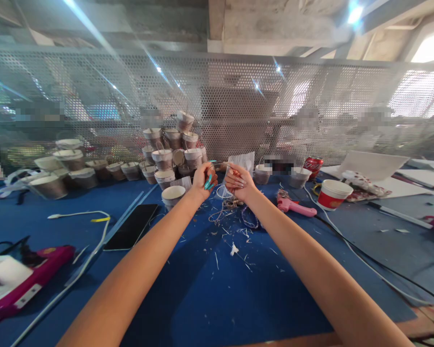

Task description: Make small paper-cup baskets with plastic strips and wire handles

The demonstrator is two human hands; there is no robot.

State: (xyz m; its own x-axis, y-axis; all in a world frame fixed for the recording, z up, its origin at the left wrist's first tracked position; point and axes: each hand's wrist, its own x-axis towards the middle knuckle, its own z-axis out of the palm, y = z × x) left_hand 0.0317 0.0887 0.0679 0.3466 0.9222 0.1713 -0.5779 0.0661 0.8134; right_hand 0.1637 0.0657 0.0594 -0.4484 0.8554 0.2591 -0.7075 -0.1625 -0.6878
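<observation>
My left hand is raised over the middle of the blue table, its fingers closed. Teal parts show among those fingers; what they belong to is not clear. Level with it on the right, my right hand pinches a thin strand that spans the short gap between both sets of fingertips. Behind the right hand stands a greyish, striped piece. Below the hands lie tangled twine and a dark blue cord loop, among scattered clippings.
Small grey-brown buckets are stacked behind my left hand, with more buckets farther left. A black phone lies left. A pink glue gun, a paper cup and a red can stand right. A perforated screen closes the back.
</observation>
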